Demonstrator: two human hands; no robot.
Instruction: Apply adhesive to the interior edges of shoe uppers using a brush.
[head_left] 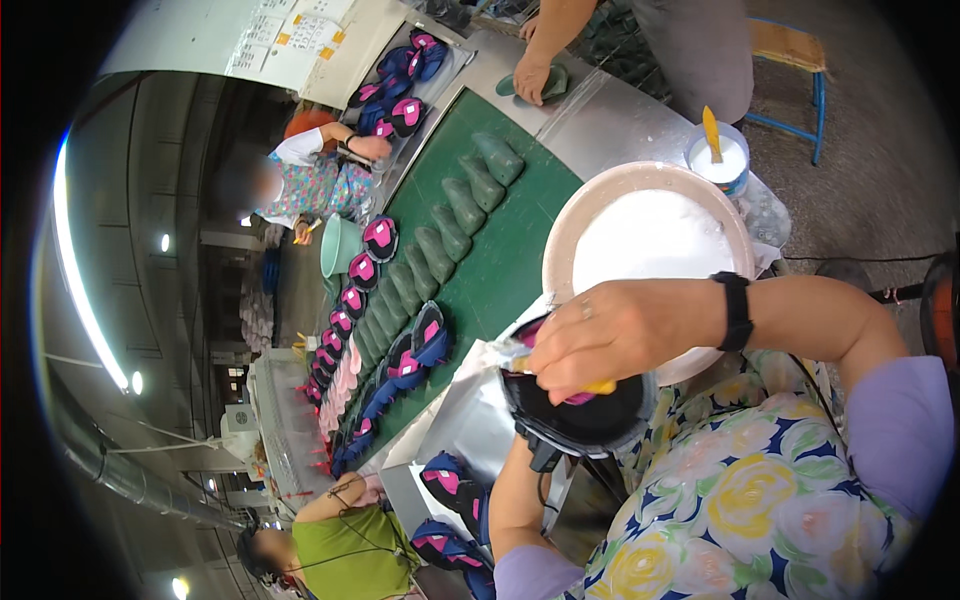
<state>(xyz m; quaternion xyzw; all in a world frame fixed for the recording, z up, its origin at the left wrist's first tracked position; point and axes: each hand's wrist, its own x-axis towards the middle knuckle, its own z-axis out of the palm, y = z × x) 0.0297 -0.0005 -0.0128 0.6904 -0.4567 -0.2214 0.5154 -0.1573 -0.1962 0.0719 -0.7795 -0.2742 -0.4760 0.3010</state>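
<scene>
My right hand [610, 335], with a black band at its wrist, is closed around a yellow-handled brush [603, 387]. The brush's pale bristle end touches the inside of a dark shoe upper [580, 425] with pink lining. My left forearm [515, 492] rises to the upper from below; the hand is mostly hidden behind the upper it holds. Just beyond my right hand stands a wide beige basin [560, 235] of white liquid, partly covered by my arm. Blue-and-pink shoe uppers [440, 540] lie near my left forearm.
A green conveyor belt [535, 210] carries rows of green shoe lasts [452, 205] and more uppers [405, 365]. A bucket [735, 180] of white liquid holds another brush [712, 135]. Co-workers stand across the belt and at the left; another's hand [532, 78] touches a green piece. A stool [788, 48] is at the far right.
</scene>
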